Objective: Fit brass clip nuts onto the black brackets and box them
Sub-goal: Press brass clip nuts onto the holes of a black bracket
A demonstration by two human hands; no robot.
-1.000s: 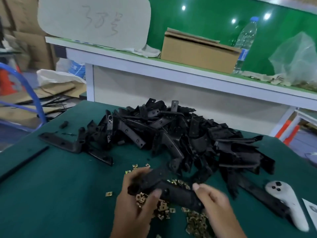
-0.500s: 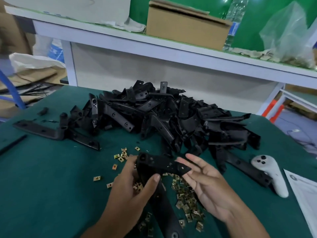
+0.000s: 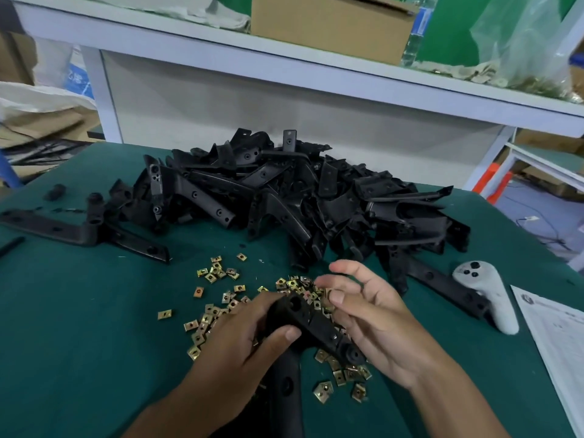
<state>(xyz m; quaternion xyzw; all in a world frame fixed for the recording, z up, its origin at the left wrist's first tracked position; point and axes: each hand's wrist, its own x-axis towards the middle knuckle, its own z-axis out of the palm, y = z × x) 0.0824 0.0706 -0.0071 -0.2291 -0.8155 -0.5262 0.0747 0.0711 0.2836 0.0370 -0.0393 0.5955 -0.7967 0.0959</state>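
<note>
**Bracket in your left hand, right hand loose over the nuts**

Head view: Your left hand (image 3: 243, 339) grips a black bracket (image 3: 311, 327), fingers curled over its top and thumb pressed against its near side. The bracket sits just above the scatter of brass clip nuts (image 3: 218, 311), near the middle of the front edge of the green surface (image 3: 79, 327). One arm of the bracket runs right toward your other palm; a second arm drops down toward the front edge.

Your right hand (image 3: 369, 314) holds nothing. Its fingers are relaxed and slightly bent, the tips hovering over the nuts just beside the bracket's upper end. Whether a nut is pinched between fingertips cannot be told.

Behind the nuts, a large pile of black brackets (image 3: 300, 197) fills the middle of the surface. A single long bracket (image 3: 82, 229) lies apart toward the left edge.

At the right edge, a white controller (image 3: 486, 295) lies beside a printed sheet (image 3: 556, 349); its writing is too small to read. On the white shelf (image 3: 284, 64) behind stands a cardboard box (image 3: 328, 26), a water bottle (image 3: 417, 30) with a blue label that is unreadable, and a clear plastic bag (image 3: 524, 42).
</note>
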